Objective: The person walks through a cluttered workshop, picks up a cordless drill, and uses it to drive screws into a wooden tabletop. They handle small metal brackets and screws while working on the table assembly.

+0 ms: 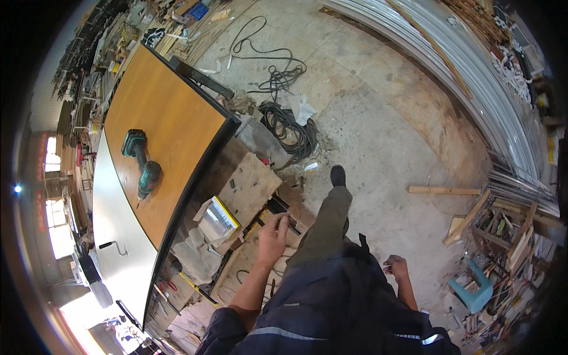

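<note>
My left hand (pixel 273 239) is in front of my body, beside the near edge of a low wooden bench (pixel 255 177). Its fingers are loosely bent and apart, and I see nothing held in them. Dark bars show just past its fingertips; whether they touch the hand I cannot tell. Low at my right side, my right hand (pixel 398 268) has its fingers curled around something small and whitish, too small to name. A green-and-black cordless drill (pixel 144 164) lies on the orange-brown panel (pixel 177 97) to my left. An open box with a yellow edge (pixel 218 220) sits on the bench.
A coiled black cable (pixel 288 131) lies on the concrete floor ahead. Long metal profiles (pixel 500 89) are stacked at the far right. Nearer on the right are a wooden strip (pixel 444 190), a turquoise plastic stool (pixel 475 288) and scrap wood. A crank handle (pixel 113 247) rests on the white panel.
</note>
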A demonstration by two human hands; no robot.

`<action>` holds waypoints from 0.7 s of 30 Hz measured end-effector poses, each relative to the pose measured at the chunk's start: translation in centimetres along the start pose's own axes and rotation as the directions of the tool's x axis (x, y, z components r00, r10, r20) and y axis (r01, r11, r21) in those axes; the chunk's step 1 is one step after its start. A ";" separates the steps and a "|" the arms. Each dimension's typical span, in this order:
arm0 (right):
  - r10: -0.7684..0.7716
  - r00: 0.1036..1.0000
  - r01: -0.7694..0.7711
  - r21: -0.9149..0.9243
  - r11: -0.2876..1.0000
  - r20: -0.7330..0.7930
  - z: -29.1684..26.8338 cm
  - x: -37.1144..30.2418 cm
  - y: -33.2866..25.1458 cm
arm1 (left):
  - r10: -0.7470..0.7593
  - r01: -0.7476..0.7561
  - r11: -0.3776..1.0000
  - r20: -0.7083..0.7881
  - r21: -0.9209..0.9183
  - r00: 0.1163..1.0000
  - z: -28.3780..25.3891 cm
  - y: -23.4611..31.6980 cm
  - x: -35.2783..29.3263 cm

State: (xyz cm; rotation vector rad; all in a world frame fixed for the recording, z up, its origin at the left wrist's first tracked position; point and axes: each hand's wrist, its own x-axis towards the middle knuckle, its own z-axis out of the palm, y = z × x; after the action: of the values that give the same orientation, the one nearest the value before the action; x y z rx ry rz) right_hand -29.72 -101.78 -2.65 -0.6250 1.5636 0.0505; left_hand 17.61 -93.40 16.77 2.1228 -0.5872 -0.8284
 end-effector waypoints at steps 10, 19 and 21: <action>-0.113 0.990 0.128 -0.194 0.973 0.089 6.0 5.9 -24.6 | -0.060 0.087 0.978 0.142 -0.188 0.988 1.5 7.5 13.2; -0.160 0.963 0.235 -0.381 0.894 0.217 14.8 7.8 -44.8 | -0.158 0.154 0.954 0.004 -0.259 0.987 -3.8 16.4 21.7; -0.152 0.954 0.255 -0.428 0.867 0.259 15.2 9.6 -47.5 | -0.110 0.055 0.948 -0.158 -0.313 0.981 -5.4 16.9 23.4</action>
State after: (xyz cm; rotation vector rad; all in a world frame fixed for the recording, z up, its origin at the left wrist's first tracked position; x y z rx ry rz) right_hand 4.15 -139.29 2.72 -1.1192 1.2659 0.3264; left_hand 35.22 -115.73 24.26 1.9161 -0.2583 -0.7187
